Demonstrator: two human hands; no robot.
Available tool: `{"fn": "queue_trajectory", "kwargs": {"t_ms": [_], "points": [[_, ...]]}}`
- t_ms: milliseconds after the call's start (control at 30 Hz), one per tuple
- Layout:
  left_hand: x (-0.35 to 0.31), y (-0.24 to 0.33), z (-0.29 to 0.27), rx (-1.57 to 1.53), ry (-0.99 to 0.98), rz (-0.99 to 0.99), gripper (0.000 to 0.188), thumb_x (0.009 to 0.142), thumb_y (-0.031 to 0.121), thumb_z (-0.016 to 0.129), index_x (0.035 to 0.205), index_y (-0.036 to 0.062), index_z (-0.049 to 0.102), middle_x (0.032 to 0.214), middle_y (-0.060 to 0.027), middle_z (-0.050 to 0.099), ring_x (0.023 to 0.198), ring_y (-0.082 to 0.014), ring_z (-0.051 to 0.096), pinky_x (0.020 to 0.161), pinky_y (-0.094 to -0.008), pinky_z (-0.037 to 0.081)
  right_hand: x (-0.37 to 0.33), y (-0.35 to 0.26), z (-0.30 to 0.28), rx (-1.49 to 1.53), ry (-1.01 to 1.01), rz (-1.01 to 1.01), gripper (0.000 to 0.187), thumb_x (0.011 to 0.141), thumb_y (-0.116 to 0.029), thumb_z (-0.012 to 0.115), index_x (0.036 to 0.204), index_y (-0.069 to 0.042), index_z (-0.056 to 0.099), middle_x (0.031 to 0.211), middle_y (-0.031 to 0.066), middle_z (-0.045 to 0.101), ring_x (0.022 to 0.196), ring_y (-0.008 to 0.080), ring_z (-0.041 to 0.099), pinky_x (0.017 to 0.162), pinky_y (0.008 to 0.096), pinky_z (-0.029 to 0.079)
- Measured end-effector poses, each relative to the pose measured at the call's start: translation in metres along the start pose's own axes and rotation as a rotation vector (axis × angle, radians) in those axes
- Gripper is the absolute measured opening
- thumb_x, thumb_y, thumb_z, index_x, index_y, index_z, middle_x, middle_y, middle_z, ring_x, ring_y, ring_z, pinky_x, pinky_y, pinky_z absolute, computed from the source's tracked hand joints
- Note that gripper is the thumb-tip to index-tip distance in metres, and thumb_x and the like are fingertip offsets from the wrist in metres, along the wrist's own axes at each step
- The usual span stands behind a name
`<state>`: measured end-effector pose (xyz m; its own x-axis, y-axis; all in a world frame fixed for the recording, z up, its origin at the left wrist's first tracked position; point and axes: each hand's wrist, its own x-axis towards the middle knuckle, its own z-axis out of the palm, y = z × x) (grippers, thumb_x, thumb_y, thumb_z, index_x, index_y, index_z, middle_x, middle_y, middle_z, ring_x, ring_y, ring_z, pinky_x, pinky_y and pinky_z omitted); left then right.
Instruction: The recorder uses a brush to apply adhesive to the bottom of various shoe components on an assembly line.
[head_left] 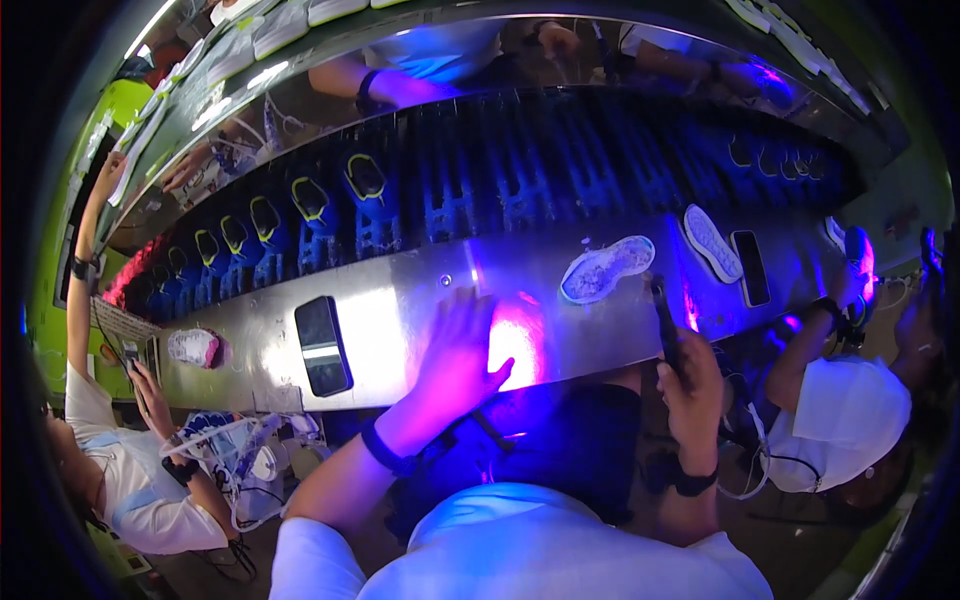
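Note:
My left hand, a dark band at its wrist, is spread out over the metal table, lit pink and purple. It holds nothing, and whether it touches the metal I cannot tell. At the table's near edge my right hand is closed around a slim dark tool that points away from me; its exact kind does not show. Just beyond that tool lies a whitish shoe sole. A second shoe sole rests farther right, beside a dark phone.
Behind the table, blue shoes with yellow-green collars stand on a conveyor with dark racks. Another phone and a pink-edged sole lie to the left. Co-workers sit at left and right. Soles line an upper shelf.

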<state>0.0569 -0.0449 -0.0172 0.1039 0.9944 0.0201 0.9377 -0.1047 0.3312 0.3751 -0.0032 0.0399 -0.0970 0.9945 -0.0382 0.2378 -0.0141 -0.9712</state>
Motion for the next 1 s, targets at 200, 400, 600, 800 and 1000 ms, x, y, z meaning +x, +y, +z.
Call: {"fn": "queue_trajectory", "kwargs": {"t_ms": [200,400,600,800,1000], "points": [[0.069,0.036,0.034,-0.128,0.05,0.137,0.093,0.083,0.042,0.076,0.151,-0.0064,0.035,0.157,-0.0287,0.034,0.152,-0.0398,0.024,0.125,-0.0488,0.022,0.019,0.023,-0.002,-0.313,-0.114,0.126,0.047,0.093,0.001,0.066,0.139,-0.007,0.062,0.088,0.0047,0.068,0.069,0.0081,0.06,0.064,0.0255,0.049],[0.109,0.039,0.067,-0.223,0.122,0.072,0.1,0.079,0.049,0.08,0.152,-0.0041,0.036,0.156,-0.026,0.037,0.151,-0.0426,0.025,0.125,-0.0501,0.019,0.04,0.013,0.006,-0.575,-0.098,0.063,0.042,0.09,-0.001,0.069,0.132,-0.005,0.065,0.102,0.0198,0.072,0.083,0.0223,0.07,0.075,0.0337,0.054],[0.126,0.037,0.08,-0.244,0.231,0.056,0.08,0.081,0.048,0.079,0.147,0.0111,0.052,0.153,-0.0221,0.044,0.148,-0.0436,0.03,0.122,-0.0561,0.022,0.069,0.023,0.018,-0.6,-0.092,0.017,0.041,0.089,-0.001,0.068,0.131,-0.004,0.066,0.11,0.0233,0.071,0.097,0.0348,0.072,0.084,0.0382,0.054],[0.127,0.041,0.082,-0.294,0.218,0.051,0.075,0.08,0.048,0.079,0.142,0.0108,0.058,0.154,-0.0195,0.043,0.149,-0.0412,0.03,0.122,-0.0552,0.022,0.071,0.038,0.013,-0.517,-0.048,-0.104,0.041,0.09,0.0,0.067,0.131,-0.002,0.065,0.106,0.0215,0.072,0.096,0.0286,0.071,0.086,0.0353,0.053],[0.13,0.035,0.082,-0.281,0.206,0.071,0.074,0.082,0.046,0.078,0.143,0.0113,0.057,0.155,-0.0192,0.042,0.15,-0.0407,0.028,0.122,-0.0551,0.022,0.081,0.024,0.017,-0.334,0.144,-0.198,0.042,0.095,-0.004,0.066,0.136,-0.001,0.061,0.102,0.0098,0.072,0.092,0.0153,0.065,0.085,0.0306,0.052]]}}
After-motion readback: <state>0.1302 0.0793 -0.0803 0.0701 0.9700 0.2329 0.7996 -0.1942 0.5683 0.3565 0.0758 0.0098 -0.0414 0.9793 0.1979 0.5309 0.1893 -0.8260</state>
